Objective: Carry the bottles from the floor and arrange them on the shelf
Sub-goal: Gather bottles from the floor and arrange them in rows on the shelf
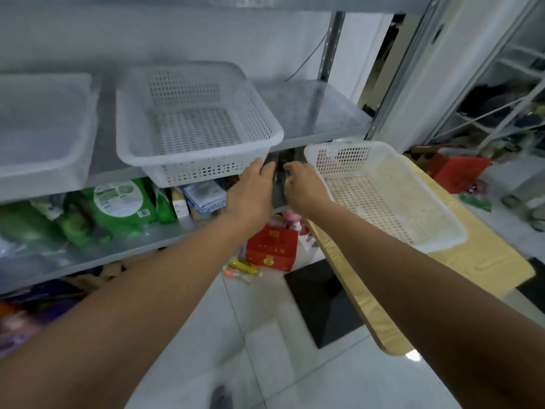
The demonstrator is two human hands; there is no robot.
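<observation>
Both hands reaching under the white basket (188, 122) on the shelf (321, 113): left hand (250, 190) and right hand (303, 187) curled around something dark, blurred (bottles, probably; grip impossible to tell). Pink bottles (290, 218) below, beside a red box (272, 249). Risk: knocking the overhanging basket off while lifting.

A single head-worn wide-angle view looks forward and down, close to the metal shelf (309, 113) filling the frame's upper left.
</observation>
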